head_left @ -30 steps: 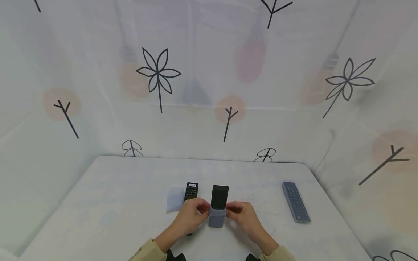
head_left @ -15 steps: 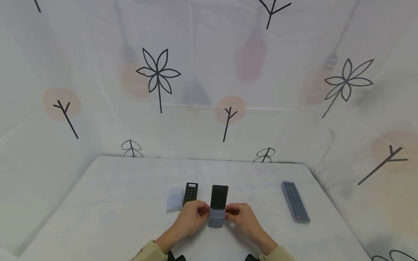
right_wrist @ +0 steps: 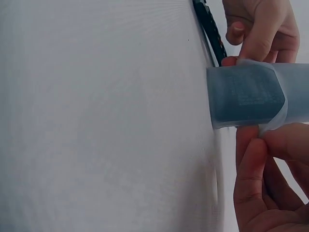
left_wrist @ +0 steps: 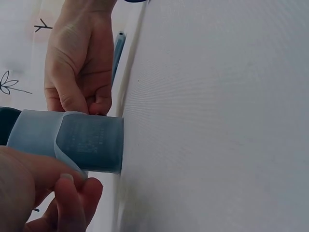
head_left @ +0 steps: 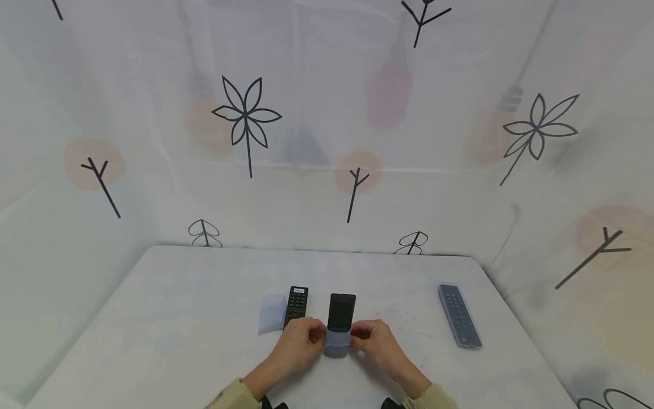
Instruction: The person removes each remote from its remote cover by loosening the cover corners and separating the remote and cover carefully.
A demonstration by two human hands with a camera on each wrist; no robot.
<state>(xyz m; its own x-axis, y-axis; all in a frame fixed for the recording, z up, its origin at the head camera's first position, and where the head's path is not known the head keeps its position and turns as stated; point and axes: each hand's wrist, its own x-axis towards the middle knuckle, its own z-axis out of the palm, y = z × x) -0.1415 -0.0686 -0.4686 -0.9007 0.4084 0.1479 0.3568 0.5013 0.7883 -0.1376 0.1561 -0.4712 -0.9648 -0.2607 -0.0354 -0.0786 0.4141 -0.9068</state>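
- Change over the last second: the turned-back fold of the translucent cover (head_left: 337, 338) sits lower along the dark slab-shaped device (head_left: 342, 311); the uncovered strip beneath the fold looks shorter in the head view; this suggests that the cover is being worked along the device, though whether on or off cannot be told.
- Position: device between the two hands, roughly upright above the near middle of the surface (head_left: 194, 318); contact of its lower end with the surface cannot be judged.
- Left hand (head_left: 302, 339): fingers narrow, pinching one side of the cover's fold; right hand (head_left: 375, 341): likewise, at the opposite side.
- Surroundings: black keypad remote control (head_left: 297, 303), its near part hidden behind the left hand; pale translucent packet (head_left: 272, 313) just beside it; grey-blue remote control (head_left: 460, 315), well apart at right; the black remote seems the likeliest obstruction, being near the left hand.
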